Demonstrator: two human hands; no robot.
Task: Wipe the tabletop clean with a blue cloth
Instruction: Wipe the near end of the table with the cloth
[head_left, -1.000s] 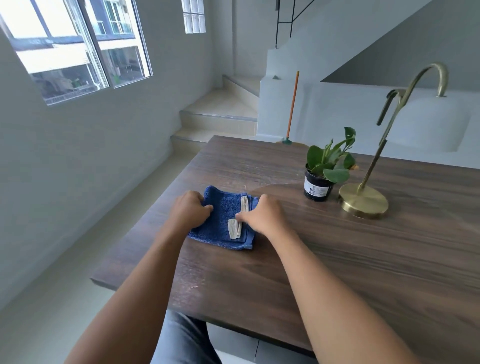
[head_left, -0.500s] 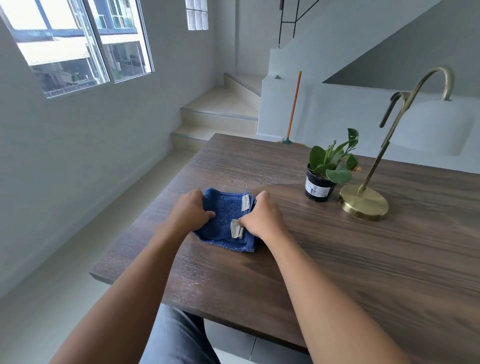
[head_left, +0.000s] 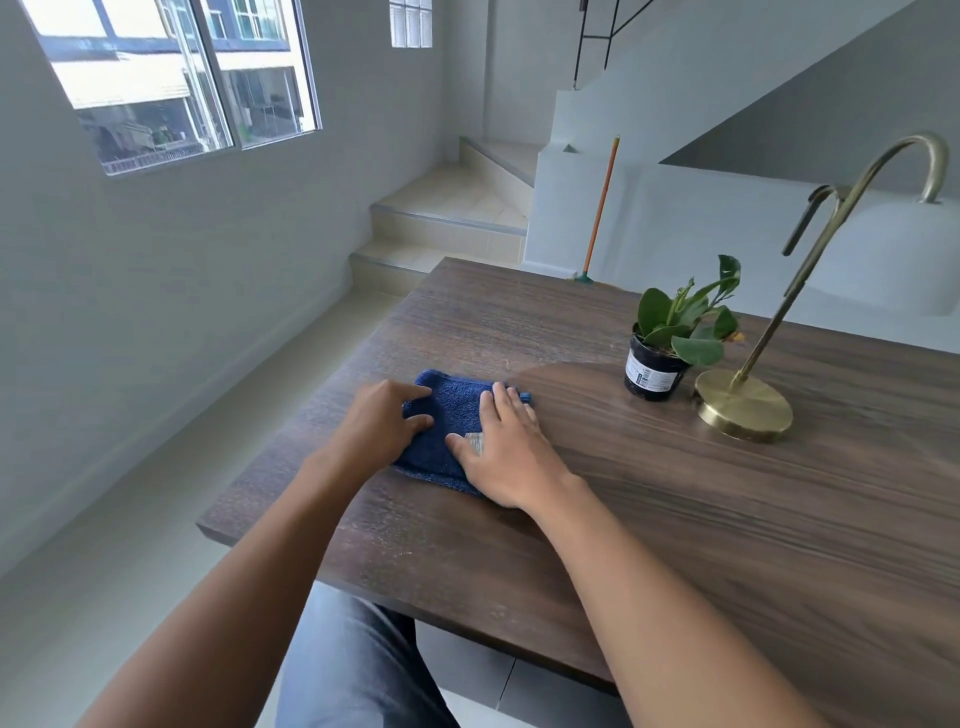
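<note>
A folded blue cloth (head_left: 453, 415) lies on the dark wooden tabletop (head_left: 649, 509), near its left edge. My left hand (head_left: 382, 423) rests on the cloth's left side with thumb and fingers pinching its edge. My right hand (head_left: 506, 449) lies flat on the cloth's right half, fingers stretched out and pressing down. A pale tag of the cloth peeks out beside my right thumb. The cloth's right part is hidden under my right hand.
A small potted plant (head_left: 670, 338) in a black pot and a brass stand (head_left: 748, 400) with a curved hook sit at the back right. The table's left edge drops to the floor. A broom (head_left: 600, 208) leans on the wall by the stairs.
My right hand has opened from a pinching fist to a flat palm over the cloth's right half, covering the tags. The left hand has stayed on the left edge.
</note>
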